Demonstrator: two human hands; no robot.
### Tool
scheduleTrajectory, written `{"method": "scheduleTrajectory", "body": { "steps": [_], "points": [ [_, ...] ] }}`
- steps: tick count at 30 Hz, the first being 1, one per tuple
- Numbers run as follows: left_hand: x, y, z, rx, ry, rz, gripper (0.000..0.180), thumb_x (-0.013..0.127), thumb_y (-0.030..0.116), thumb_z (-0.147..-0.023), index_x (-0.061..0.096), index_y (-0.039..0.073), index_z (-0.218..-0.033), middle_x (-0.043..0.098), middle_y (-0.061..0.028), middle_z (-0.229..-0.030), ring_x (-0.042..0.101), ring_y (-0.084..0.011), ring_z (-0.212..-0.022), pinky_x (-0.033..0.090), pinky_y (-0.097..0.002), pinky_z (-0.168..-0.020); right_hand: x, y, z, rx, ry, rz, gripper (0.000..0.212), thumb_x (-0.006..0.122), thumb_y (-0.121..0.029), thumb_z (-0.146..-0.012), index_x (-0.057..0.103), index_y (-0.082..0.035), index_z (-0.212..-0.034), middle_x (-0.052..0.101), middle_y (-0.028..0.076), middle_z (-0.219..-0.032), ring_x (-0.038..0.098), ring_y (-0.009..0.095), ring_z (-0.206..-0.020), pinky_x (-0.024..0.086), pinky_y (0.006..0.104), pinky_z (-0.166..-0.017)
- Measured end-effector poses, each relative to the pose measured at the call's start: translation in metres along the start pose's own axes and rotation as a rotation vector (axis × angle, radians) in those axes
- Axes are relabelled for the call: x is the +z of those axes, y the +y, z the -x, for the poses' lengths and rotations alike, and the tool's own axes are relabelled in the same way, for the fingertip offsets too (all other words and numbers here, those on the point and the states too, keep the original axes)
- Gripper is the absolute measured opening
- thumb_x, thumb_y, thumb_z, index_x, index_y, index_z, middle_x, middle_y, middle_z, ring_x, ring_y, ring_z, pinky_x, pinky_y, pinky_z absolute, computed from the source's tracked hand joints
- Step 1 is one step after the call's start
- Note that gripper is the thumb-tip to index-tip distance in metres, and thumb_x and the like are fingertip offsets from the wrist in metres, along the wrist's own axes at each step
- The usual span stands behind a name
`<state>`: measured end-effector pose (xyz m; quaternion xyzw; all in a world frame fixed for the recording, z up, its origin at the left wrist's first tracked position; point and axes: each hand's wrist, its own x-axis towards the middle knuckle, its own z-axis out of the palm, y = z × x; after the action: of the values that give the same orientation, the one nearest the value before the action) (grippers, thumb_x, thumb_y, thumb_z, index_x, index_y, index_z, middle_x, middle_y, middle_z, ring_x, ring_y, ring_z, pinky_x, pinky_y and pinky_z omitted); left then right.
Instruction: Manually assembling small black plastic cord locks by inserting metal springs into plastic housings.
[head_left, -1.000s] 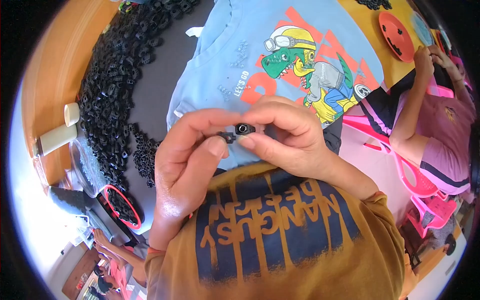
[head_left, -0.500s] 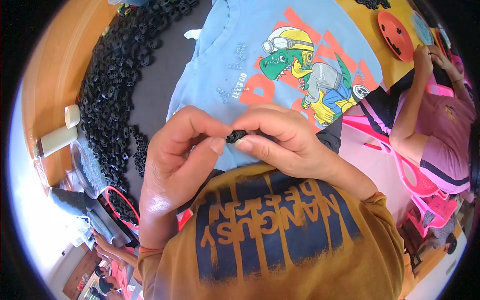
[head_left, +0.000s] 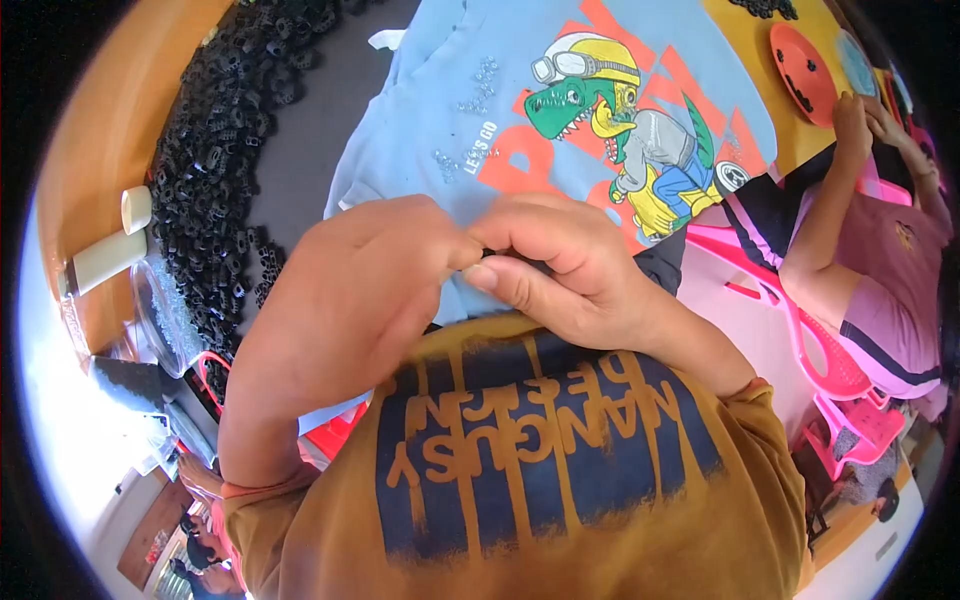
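Observation:
In front of my chest the two hands meet at the fingertips. My right hand (head_left: 565, 265) pinches a small black plastic piece (head_left: 488, 254) between thumb and forefinger, with most of it hidden by the fingers. My left hand (head_left: 345, 285) is turned with its back up, its fingers closed and their tips against the same piece. What the left fingertips pinch is covered. Below the hands lies a light blue T-shirt (head_left: 410, 140) with a cartoon dinosaur print, and small clear bits (head_left: 480, 85) are scattered on it.
A long heap of black plastic pieces (head_left: 205, 180) covers the table's left side. Beside it are a clear dish of small clear bits (head_left: 165, 315) and a pale cylinder (head_left: 108, 262). At right, a co-worker (head_left: 850, 240) sits by an orange plate (head_left: 803, 75) and pink chairs (head_left: 820, 350).
My left hand has rolled over so its back faces up, and its forearm has swung outward to the left. The black piece is now more covered. My right hand keeps its pinch.

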<state>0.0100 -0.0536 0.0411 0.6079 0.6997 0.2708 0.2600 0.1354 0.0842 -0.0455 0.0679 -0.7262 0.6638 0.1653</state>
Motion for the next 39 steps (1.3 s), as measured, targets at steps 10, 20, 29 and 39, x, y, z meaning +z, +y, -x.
{"method": "scheduleTrajectory", "body": {
  "steps": [10, 20, 29, 39],
  "points": [
    [0.011, 0.017, -0.001, -0.547, 0.279, 0.447, 0.016, 0.057, 0.0, -0.083, 0.059, -0.001, -0.099, 0.058, -0.0044, -0.081, 0.056, -0.009, -0.073, 0.046, -0.0249, -0.066, 0.008, -0.005, 0.004, 0.235, 0.19, -0.326, 0.012, 0.061, -0.014, -0.087, 0.059, -0.002, -0.087, 0.051, 0.005, -0.065, 0.048, 0.013, -0.058, 0.037, 0.0271, -0.052],
    [0.027, 0.007, 0.002, -0.002, 0.315, -0.381, 0.043, 0.075, 0.005, -0.065, 0.058, -0.003, -0.104, 0.059, -0.0106, -0.078, 0.059, -0.0244, -0.066, 0.049, -0.0316, -0.054, 0.008, -0.005, 0.004, 0.302, 0.226, -0.553, 0.011, 0.061, -0.011, -0.087, 0.059, 0.0, -0.087, 0.05, 0.002, -0.066, 0.045, 0.007, -0.058, 0.036, 0.0238, -0.051],
    [0.046, 0.005, 0.008, -0.039, 0.366, -0.357, 0.038, 0.072, 0.003, -0.069, 0.056, 0.0, -0.103, 0.052, -0.0059, -0.063, 0.052, -0.0205, -0.05, 0.041, -0.0316, -0.044, 0.007, -0.007, 0.002, 0.209, 0.222, -0.356, 0.008, 0.06, -0.009, -0.085, 0.062, -0.002, -0.089, 0.057, 0.004, -0.071, 0.052, 0.014, -0.062, 0.04, 0.0267, -0.056],
    [0.039, -0.001, 0.003, 0.066, 0.451, -0.493, 0.038, 0.075, 0.017, -0.065, 0.061, 0.004, -0.098, 0.057, -0.0068, -0.072, 0.058, -0.0239, -0.061, 0.046, -0.0327, -0.053, 0.0, -0.012, 0.001, 0.156, 0.115, -0.328, 0.02, 0.055, -0.018, -0.092, 0.062, 0.0, -0.094, 0.06, 0.005, -0.074, 0.056, 0.014, -0.068, 0.043, 0.027, -0.062]
  ]
}}
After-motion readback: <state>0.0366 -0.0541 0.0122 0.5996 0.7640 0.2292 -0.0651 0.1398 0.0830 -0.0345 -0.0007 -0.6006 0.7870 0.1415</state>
